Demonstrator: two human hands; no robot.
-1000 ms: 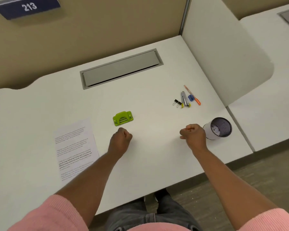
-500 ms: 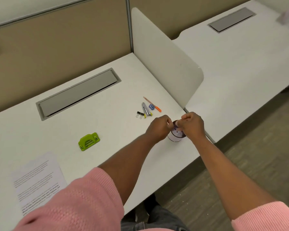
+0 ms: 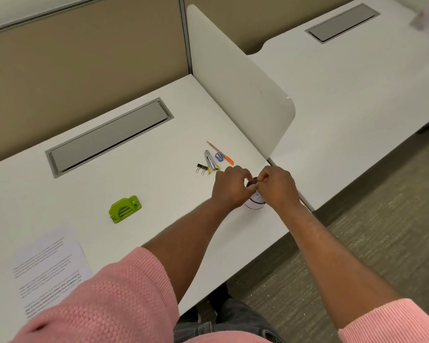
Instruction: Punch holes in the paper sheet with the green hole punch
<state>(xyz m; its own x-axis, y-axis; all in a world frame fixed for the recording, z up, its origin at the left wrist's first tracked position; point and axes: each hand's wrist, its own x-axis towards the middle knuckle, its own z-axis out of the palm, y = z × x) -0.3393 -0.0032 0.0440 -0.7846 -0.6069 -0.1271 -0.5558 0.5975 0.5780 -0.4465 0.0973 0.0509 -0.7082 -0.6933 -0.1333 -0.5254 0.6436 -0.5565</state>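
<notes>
The green hole punch (image 3: 124,209) lies on the white desk (image 3: 159,184), with nothing touching it. The printed paper sheet (image 3: 47,266) lies flat at the desk's near left, its lower corner hidden by my pink sleeve. Both hands are far to the right of the punch, at a small white cup with a dark rim (image 3: 255,203) near the desk's right front corner. My left hand (image 3: 230,188) and my right hand (image 3: 279,186) are closed, and their fingertips pinch the cup's rim from either side. Most of the cup is hidden by them.
Binder clips (image 3: 201,167), a small stapler (image 3: 210,160), a blue sharpener (image 3: 219,157) and an orange pen (image 3: 221,153) lie just behind the hands. A grey cable hatch (image 3: 109,137) sits at the back. A white divider panel (image 3: 243,87) borders the desk's right edge.
Both hands moved from fists near the punch to the cup at the right and closed on its rim. My view turned right, so punch and paper now sit left.
</notes>
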